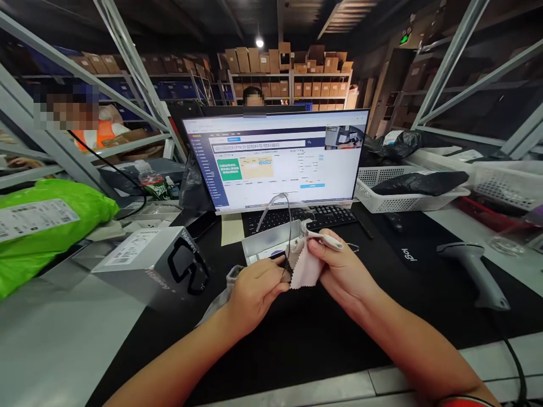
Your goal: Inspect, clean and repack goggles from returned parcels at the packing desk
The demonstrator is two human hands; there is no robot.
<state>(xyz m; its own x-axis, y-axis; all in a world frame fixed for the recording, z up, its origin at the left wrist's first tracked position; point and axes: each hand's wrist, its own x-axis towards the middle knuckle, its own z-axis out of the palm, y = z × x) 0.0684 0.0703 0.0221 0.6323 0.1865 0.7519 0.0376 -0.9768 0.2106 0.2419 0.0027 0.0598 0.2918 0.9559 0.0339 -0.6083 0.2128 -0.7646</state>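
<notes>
My left hand (257,288) is closed around the lower edge of a pair of glasses (272,209), whose thin temples point up toward the monitor. My right hand (341,265) pinches a pale cleaning cloth (307,268) with zigzag edges, which hangs against the glasses' front. The fingers and cloth hide most of the lenses. Just behind the hands lies an opened grey-white box (265,240). A grey fabric pouch (218,302) is partly covered by my left wrist. To the left stands a grey box (165,265) printed with a picture of dark glasses.
A monitor (280,164) stands behind a black keyboard (326,216). On the right are a barcode scanner (477,271), a mouse (393,222) and a white basket (377,198) with black bags. A green parcel (46,226) lies left. People are beyond the desk.
</notes>
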